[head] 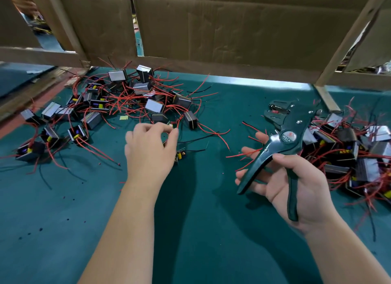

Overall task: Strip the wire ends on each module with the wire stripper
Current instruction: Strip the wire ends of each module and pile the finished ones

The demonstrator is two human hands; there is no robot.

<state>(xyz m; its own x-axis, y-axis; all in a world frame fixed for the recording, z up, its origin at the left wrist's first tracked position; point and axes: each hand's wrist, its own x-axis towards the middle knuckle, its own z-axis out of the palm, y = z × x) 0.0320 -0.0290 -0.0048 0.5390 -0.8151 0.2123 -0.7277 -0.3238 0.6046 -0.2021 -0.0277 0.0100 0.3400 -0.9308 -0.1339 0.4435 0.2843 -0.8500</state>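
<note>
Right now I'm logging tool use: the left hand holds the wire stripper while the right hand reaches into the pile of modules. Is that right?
The hands are swapped. In the head view the right hand holds the wire stripper, and the left hand reaches into the pile of modules.

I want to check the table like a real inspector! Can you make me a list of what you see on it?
Surface: green mat, dotted with tiny dark and red specks.
Job's things: wire stripper, handles spread; pile of modules at far left; second pile at right; one small circuit board beside the left hand.
Clutter: yellow scrap on the mat.
Grippers: left hand, fingers pinching a wire near the far pile; right hand holds the stripper.
Cables: red wires and black wires, loose and tangled through both piles.
Surroundings: cardboard wall and wooden frame behind.
</note>
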